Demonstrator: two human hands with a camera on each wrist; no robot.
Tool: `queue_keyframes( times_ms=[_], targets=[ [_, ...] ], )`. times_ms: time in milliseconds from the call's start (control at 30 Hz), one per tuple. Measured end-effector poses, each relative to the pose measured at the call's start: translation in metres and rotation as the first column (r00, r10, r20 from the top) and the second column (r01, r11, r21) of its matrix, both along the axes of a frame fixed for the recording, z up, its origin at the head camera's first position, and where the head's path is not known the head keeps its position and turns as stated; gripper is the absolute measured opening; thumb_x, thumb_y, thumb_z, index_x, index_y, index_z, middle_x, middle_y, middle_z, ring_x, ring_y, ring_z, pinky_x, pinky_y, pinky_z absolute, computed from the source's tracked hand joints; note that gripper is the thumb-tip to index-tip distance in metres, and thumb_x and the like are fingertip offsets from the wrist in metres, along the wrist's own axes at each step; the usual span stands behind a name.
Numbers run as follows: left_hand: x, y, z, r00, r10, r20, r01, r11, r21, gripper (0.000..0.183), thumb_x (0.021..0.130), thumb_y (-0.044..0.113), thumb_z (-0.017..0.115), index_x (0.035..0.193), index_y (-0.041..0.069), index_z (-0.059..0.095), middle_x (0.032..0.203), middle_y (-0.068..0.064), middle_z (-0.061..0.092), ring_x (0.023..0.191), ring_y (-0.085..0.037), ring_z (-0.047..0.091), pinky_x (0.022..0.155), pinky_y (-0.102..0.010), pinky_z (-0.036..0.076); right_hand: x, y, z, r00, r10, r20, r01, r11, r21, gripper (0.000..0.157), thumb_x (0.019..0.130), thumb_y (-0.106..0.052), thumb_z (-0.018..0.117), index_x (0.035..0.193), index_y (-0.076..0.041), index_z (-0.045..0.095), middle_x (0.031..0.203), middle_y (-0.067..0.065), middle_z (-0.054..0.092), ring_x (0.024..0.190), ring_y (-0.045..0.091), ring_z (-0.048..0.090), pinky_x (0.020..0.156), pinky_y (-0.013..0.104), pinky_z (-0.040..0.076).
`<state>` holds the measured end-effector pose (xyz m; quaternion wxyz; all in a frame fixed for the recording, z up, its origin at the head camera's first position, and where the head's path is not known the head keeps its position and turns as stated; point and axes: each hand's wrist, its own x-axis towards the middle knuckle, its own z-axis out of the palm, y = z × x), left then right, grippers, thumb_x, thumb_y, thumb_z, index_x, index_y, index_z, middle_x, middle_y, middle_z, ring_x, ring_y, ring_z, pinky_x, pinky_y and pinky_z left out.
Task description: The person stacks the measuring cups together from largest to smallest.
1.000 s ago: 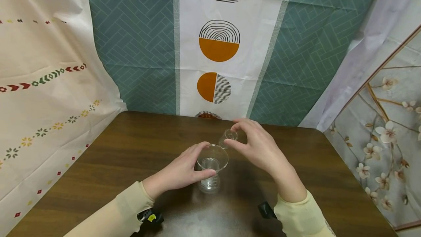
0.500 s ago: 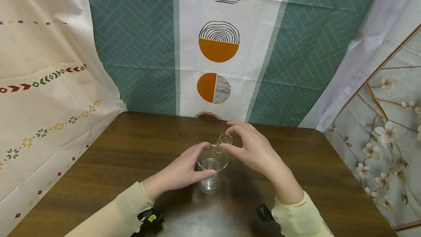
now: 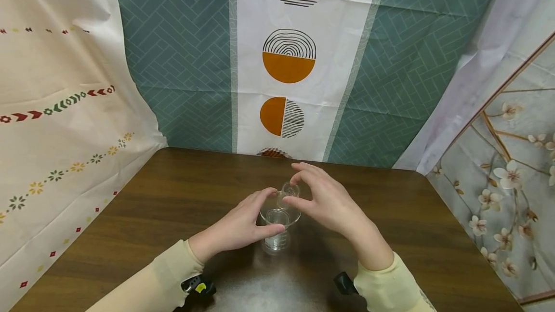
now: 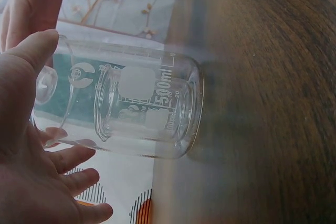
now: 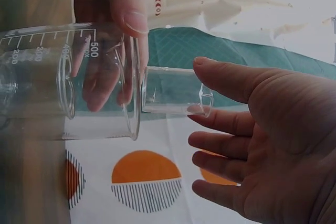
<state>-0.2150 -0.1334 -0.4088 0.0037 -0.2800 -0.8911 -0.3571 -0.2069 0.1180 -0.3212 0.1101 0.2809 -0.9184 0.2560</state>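
Note:
A large clear glass beaker [image 3: 277, 250] marked 500 ml stands upright on the table. My left hand [image 3: 240, 223] grips it near the rim, thumb in front and fingers behind. Inside it, low down, sits a smaller graduated beaker [image 4: 131, 124]. My right hand [image 3: 331, 203] pinches a small clear glass beaker [image 5: 170, 90] near its upper end between thumb and fingertips. This small beaker is over the mouth of the large one, and its lower end is right at the large rim in the right wrist view.
The brown wooden table [image 3: 182, 182] extends around both hands. A patterned teal and white cloth [image 3: 186, 61] hangs behind its far edge, with a cream cloth [image 3: 65, 134] at the left and a floral cloth [image 3: 511, 196] at the right.
My right hand has moved left and slightly toward me, bringing the small beaker from beside the large beaker's rim to over its mouth. The left hand and large beaker stay in place.

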Motion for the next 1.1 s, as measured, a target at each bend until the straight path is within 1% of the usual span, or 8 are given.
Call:
queue_keyframes(
  times_ms=[133, 233, 333, 633, 800, 967, 1100],
  targets=[
    [0.001, 0.0, 0.0, 1.0, -0.005, -0.003, 0.005, 1.0, 0.002, 0.093, 0.098, 0.066, 0.077, 0.165, 0.013, 0.041, 0.165, -0.005, 0.049, 0.152, -0.031, 0.046, 0.12, -0.06, 0.042, 0.0, -0.003, -0.003, 1.0, 0.01, 0.006, -0.01, 1.0, 0.014, 0.037, 0.097, -0.041, 0.088, 0.118, -0.014, 0.075, 0.165, 0.003, 0.054, 0.157, 0.028, 0.044, 0.117, 0.057, 0.047],
    [0.001, 0.0, 0.001, 1.0, -0.006, -0.001, 0.006, 1.0, 0.006, 0.094, 0.097, 0.066, 0.077, 0.165, 0.012, 0.041, 0.165, -0.006, 0.049, 0.152, -0.031, 0.046, 0.12, -0.06, 0.042, 0.0, -0.005, -0.005, 1.0, 0.014, 0.011, -0.014, 1.0, 0.026, 0.036, 0.097, -0.041, 0.088, 0.117, -0.015, 0.075, 0.165, 0.003, 0.054, 0.158, 0.027, 0.043, 0.116, 0.056, 0.048],
    [0.001, 0.0, 0.001, 1.0, -0.003, 0.001, 0.003, 1.0, 0.006, 0.094, 0.097, 0.066, 0.078, 0.165, 0.012, 0.041, 0.165, -0.006, 0.049, 0.152, -0.031, 0.047, 0.12, -0.06, 0.042, 0.0, -0.008, -0.007, 1.0, 0.012, 0.021, -0.012, 0.999, 0.038, 0.034, 0.097, -0.042, 0.088, 0.116, -0.017, 0.075, 0.164, 0.002, 0.055, 0.158, 0.026, 0.042, 0.116, 0.056, 0.048],
    [0.0, 0.001, 0.0, 1.0, -0.006, -0.009, 0.006, 1.0, 0.009, 0.093, 0.097, 0.066, 0.078, 0.164, 0.013, 0.042, 0.164, -0.006, 0.05, 0.152, -0.03, 0.046, 0.12, -0.06, 0.042, -0.001, -0.014, -0.015, 0.998, 0.003, 0.064, -0.007, 0.998, 0.068, 0.035, 0.096, -0.043, 0.088, 0.116, -0.017, 0.076, 0.164, -0.001, 0.055, 0.16, 0.023, 0.039, 0.118, 0.055, 0.046],
    [0.001, 0.001, 0.0, 1.0, -0.009, -0.006, 0.009, 1.0, 0.011, 0.091, 0.097, 0.066, 0.078, 0.163, 0.015, 0.043, 0.163, -0.004, 0.051, 0.151, -0.029, 0.047, 0.119, -0.059, 0.042, -0.001, -0.017, -0.017, 0.998, 0.016, 0.063, -0.021, 0.997, 0.075, 0.034, 0.095, -0.041, 0.089, 0.114, -0.017, 0.075, 0.162, 0.002, 0.057, 0.159, 0.025, 0.041, 0.117, 0.054, 0.047],
    [0.0, 0.001, 0.0, 1.0, -0.013, -0.023, 0.014, 1.0, 0.016, 0.087, 0.097, 0.065, 0.078, 0.161, 0.016, 0.044, 0.16, -0.004, 0.053, 0.148, -0.028, 0.05, 0.118, -0.058, 0.044, -0.001, -0.019, -0.019, 0.998, 0.019, 0.061, -0.024, 0.996, 0.088, 0.034, 0.095, -0.04, 0.09, 0.113, -0.017, 0.075, 0.161, 0.003, 0.058, 0.156, 0.026, 0.045, 0.111, 0.053, 0.051],
    [0.001, 0.0, 0.0, 1.0, -0.011, -0.019, 0.011, 1.0, 0.016, 0.088, 0.097, 0.064, 0.079, 0.161, 0.016, 0.044, 0.16, -0.003, 0.052, 0.147, -0.028, 0.05, 0.118, -0.058, 0.044, -0.002, -0.02, -0.021, 0.998, 0.019, 0.062, -0.025, 0.994, 0.104, 0.033, 0.095, -0.04, 0.09, 0.112, -0.017, 0.075, 0.16, 0.004, 0.058, 0.154, 0.028, 0.048, 0.109, 0.053, 0.053]
  ],
)
